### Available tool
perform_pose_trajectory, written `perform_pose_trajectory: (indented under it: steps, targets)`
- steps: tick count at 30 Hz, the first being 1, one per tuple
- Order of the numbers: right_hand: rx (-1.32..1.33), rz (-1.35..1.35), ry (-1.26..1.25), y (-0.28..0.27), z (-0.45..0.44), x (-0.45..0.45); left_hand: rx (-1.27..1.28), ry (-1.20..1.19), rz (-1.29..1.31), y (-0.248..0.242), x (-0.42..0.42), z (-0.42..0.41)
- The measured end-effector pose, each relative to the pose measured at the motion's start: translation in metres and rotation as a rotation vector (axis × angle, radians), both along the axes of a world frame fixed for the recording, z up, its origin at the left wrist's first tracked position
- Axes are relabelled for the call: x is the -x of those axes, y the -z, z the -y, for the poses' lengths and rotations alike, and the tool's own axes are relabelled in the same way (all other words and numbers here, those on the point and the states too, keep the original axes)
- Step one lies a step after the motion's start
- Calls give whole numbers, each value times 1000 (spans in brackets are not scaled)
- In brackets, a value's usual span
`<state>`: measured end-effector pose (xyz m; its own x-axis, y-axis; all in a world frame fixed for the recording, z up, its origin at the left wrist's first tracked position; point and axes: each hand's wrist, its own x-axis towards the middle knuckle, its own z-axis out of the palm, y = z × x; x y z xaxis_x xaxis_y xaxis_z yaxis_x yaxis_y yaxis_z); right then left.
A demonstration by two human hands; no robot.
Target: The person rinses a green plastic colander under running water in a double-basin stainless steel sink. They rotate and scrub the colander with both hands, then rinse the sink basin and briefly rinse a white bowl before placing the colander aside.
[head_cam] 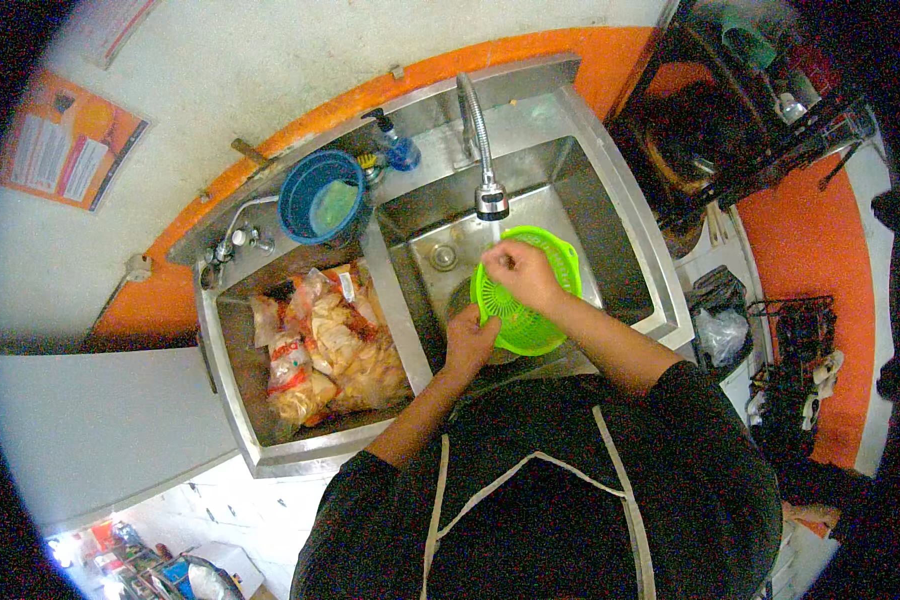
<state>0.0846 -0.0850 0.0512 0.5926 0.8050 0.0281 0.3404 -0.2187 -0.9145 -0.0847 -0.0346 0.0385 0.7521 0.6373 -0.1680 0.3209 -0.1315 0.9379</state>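
Observation:
A bright green plastic colander (534, 341) is tilted inside the right basin of a stainless steel sink (616, 244). My left hand (471, 339) grips its near left rim, thumb on the edge. Over the colander's far side, my right hand (523, 271) has its fingers curled beneath the faucet; whether anything sits in them cannot be told. Water runs from the chrome spray head (492, 202) of a flexible faucet onto or just beside those fingers. The basin drain (443, 257) shows left of the colander.
Plastic bags of what looks like raw chicken (345, 330) fill the left basin. Behind the basins stand a blue bucket (289, 199), a yellow scrubber (368, 161) and a blue pump bottle (403, 154). A dark rack (709, 112) with kitchenware is at the upper right.

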Motion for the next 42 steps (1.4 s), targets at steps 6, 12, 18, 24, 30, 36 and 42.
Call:
perform_pose_trajectory:
  steps: [6,12,18,24,30,36,42]
  targets:
    - [-21,-14,233,12,-8,-25,-95,-33,-4,-9,5,2]
    - [38,14,288,12,-10,-19,-143,4,-59,4,12,0]
    - [-78,27,54,15,-12,2,-187,-33,-41,8,18,-3]
    - [-103,-123,390,33,-33,27,323,-95,206,13,-10,9]
    - [291,-318,5,20,-2,27,474,7,81,18,-15,0]
    - [372,154,72,18,21,22,384,291,173,50,-27,20]
    - [654,394,-312,-9,59,11,288,441,-425,54,-46,-41]
